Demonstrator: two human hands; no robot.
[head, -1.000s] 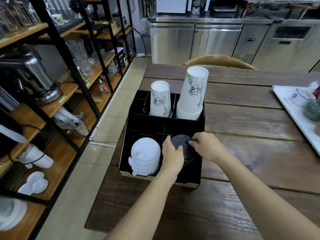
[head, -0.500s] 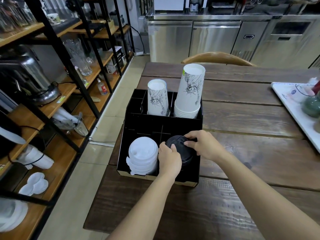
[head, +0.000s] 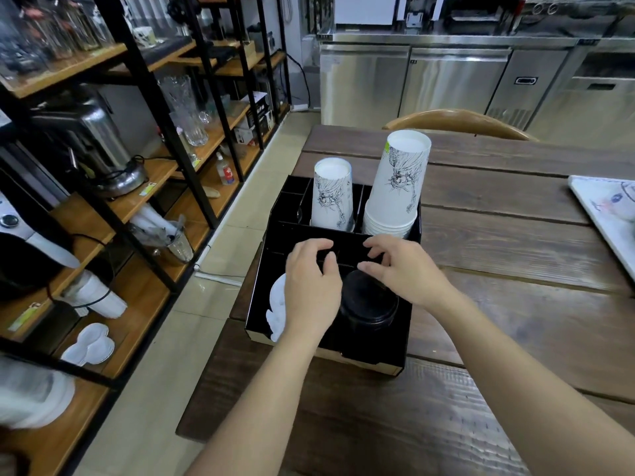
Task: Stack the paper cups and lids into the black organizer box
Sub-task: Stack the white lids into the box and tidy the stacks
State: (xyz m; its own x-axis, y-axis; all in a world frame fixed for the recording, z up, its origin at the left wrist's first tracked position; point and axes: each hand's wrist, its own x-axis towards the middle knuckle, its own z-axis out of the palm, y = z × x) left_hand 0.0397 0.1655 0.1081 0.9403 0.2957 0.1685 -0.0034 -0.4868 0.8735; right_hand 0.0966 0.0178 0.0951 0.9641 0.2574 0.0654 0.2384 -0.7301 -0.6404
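The black organizer box sits at the table's left edge. Its two back compartments hold upside-down printed paper cups: a short stack on the left and a taller stack on the right. A pile of black lids fills the front right compartment. White lids lie in the front left one, mostly hidden by my left hand. That hand hovers over the box with fingers spread and nothing in it. My right hand is just above the black lids, fingers apart, holding nothing.
A wooden table carries a white tray at the far right. A chair back stands behind the table. Black-framed shelves with glassware, appliances and spare lids run along the left. Steel counters line the back wall.
Both hands have let go of the black lids and risen from the front right compartment toward the middle divider, fingers spreading. The camera view has shifted slightly.
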